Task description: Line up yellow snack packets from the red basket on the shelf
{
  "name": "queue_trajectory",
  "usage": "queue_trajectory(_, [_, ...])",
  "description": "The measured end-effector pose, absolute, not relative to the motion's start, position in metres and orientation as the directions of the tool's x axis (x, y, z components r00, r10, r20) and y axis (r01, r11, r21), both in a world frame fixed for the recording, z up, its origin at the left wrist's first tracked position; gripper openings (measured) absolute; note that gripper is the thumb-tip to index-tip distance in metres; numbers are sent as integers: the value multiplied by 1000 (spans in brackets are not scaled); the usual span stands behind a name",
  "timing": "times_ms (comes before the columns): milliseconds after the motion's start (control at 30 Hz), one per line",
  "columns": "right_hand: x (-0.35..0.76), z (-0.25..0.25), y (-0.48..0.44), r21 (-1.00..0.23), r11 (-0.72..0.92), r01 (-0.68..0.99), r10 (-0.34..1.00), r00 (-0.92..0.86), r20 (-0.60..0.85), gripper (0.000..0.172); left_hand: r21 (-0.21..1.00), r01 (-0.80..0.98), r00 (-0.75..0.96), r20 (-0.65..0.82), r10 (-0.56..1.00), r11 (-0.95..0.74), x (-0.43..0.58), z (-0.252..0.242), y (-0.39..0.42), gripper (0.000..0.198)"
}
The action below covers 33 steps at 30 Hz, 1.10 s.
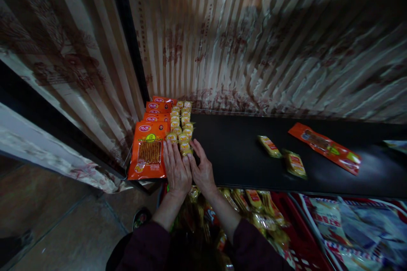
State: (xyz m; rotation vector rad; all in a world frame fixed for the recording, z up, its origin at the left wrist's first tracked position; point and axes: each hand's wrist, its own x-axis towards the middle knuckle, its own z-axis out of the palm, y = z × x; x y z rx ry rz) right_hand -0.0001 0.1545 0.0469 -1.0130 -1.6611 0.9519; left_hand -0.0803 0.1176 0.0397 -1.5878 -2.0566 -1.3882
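Note:
Two rows of small yellow wrapped snack packs [175, 119] run back along the left end of a black shelf [229, 144]. My left hand [178, 172] lies over the front of these rows, fingers stretched out and close together. On their right side, my right hand [202, 171] touches the front packs with straight fingers, its thumb near the left hand. Neither hand is closed around a pack. Left of the rows, several orange snack bags [149, 150] stand one behind another, and the front one shows brown sticks through a window.
Two loose yellow packs [269, 146] and a long orange-red packet [324, 147] lie on the shelf further right. Below the front edge, a red basket [291, 211] holds many yellow packs, beside bluish-white bags [356, 228]. Pleated paper-like sheeting [241, 42] and a dark post [129, 29] rise behind.

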Motion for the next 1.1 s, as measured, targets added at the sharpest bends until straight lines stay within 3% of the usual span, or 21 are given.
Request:
queue_trajectory(200, [-2, 48, 162, -895, 409, 175, 903, -216, 371, 49, 536, 844, -389, 636, 667, -18, -80, 40, 118, 55])
queue_trajectory(433, [5, 44, 162, -848, 443, 292, 896, -181, 406, 46, 465, 885, -323, 635, 702, -13, -79, 43, 117, 56])
queue_trajectory(767, [5, 36, 167, -872, 432, 231, 883, -306, 357, 64, 499, 867, -351, 632, 691, -16, -80, 43, 118, 61])
queue_trajectory(1100, [6, 38, 159, -830, 449, 332, 875, -351, 333, 73, 595, 803, -413, 591, 693, -29, -82, 48, 103, 58])
